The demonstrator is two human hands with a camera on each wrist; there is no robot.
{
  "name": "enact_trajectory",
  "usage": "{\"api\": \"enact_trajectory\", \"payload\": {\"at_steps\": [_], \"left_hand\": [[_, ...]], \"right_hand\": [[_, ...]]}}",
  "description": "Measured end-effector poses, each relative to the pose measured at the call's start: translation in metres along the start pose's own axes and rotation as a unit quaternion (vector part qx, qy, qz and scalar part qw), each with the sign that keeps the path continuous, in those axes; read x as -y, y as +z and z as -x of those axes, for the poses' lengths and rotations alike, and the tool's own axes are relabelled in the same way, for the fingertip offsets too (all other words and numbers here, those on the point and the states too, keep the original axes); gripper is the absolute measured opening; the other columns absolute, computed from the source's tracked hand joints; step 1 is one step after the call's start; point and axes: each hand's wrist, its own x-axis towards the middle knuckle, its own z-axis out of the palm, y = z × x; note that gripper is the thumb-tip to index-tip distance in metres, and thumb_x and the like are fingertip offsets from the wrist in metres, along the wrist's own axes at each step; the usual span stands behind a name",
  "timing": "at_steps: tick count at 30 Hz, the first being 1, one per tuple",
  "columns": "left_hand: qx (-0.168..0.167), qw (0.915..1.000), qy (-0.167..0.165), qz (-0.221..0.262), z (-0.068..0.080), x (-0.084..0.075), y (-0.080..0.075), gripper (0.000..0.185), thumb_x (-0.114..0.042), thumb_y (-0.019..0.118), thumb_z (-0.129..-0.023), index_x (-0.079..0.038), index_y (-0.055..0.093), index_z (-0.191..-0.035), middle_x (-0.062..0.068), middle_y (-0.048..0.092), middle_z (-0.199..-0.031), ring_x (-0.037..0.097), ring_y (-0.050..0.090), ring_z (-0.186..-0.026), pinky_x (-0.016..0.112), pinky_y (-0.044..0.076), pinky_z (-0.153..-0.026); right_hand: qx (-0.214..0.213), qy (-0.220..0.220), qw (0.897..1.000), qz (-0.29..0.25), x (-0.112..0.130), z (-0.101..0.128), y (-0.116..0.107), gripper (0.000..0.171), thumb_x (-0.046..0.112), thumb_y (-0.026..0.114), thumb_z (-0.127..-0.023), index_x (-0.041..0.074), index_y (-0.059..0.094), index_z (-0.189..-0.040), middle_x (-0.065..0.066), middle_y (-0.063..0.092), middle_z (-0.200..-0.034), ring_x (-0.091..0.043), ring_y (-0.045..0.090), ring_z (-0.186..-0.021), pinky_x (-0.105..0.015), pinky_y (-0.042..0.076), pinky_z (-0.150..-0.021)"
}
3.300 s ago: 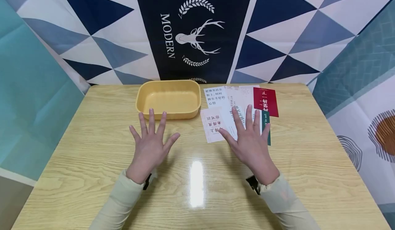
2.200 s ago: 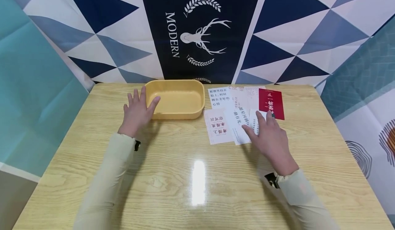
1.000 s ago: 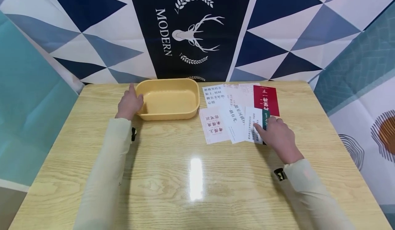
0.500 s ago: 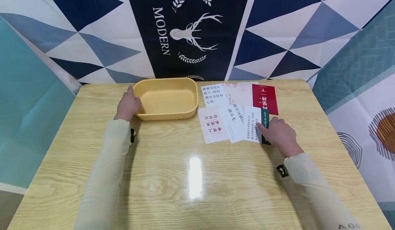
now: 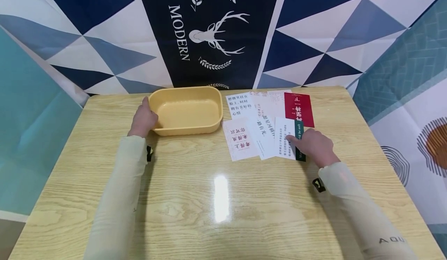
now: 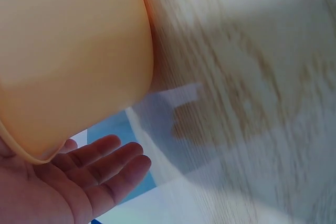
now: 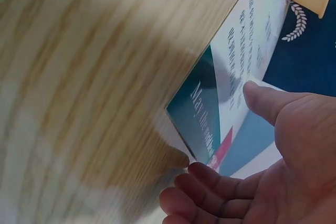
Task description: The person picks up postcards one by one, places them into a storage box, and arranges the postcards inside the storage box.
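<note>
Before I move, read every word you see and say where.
"MODERN": dark backdrop panel
"May the world be soft": green-edged card
"AQU": right sleeve
"把微笑挂在脸上,时时拥有美好的心情": white card
"考得上 来得及 你可以": pink card, upside down
"坚持一下": red card
"愿星河… 路有光": middle white card, partly covered
Other print: covered, blurred or too small.

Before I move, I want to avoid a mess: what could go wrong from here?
The green-edged card overlaps the red card and a white card, so lifting it could drag them along.
It appears to lie flat, so the fingers of the right hand might bend its edge or slip off.
The left hand is at one end of the yellow tub, close to the pale pink card; a sideways push could run the tub onto it.
</note>
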Motion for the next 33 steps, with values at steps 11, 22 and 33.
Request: {"api": "enact_trajectory", "payload": {"at_steps": [11, 22, 33], "left_hand": [[0.004, 0.9997, -0.018, 0.014, 0.0003, -0.001, -0.0029, 0.077, 0.0, 0.034, -0.085, 0.0, -0.009, -0.149, 0.034, 0.025, -0.145, 0.043, 0.034, -0.13, 0.052, 0.029, -0.109], [0.009, 0.9994, -0.025, 0.023, -0.0006, -0.0022, 0.0021, 0.079, 0.0, 0.037, -0.085, -0.001, -0.01, -0.149, 0.034, 0.027, -0.144, 0.041, 0.038, -0.128, 0.05, 0.032, -0.107], [0.01, 0.9994, -0.024, 0.024, -0.0031, -0.0008, 0.0028, 0.08, 0.0, 0.037, -0.084, -0.002, -0.01, -0.149, 0.033, 0.027, -0.145, 0.041, 0.039, -0.127, 0.051, 0.034, -0.106]], "right_hand": [[0.014, -0.006, 1.0, -0.027, -0.0013, -0.0039, -0.0063, 0.066, 0.059, 0.062, -0.078, -0.001, 0.06, -0.106, -0.014, 0.06, -0.081, -0.021, 0.054, -0.066, -0.026, 0.042, -0.056], [0.034, -0.016, 0.997, -0.069, -0.0083, -0.0054, -0.0033, 0.066, 0.055, 0.063, -0.079, -0.001, 0.057, -0.115, -0.017, 0.06, -0.096, -0.023, 0.056, -0.077, -0.028, 0.042, -0.062], [0.008, 0.012, 0.995, -0.102, -0.0089, -0.0073, -0.0065, 0.082, 0.052, 0.059, -0.083, -0.013, 0.036, -0.127, -0.023, 0.052, -0.1, -0.025, 0.055, -0.075, -0.027, 0.043, -0.057]]}}
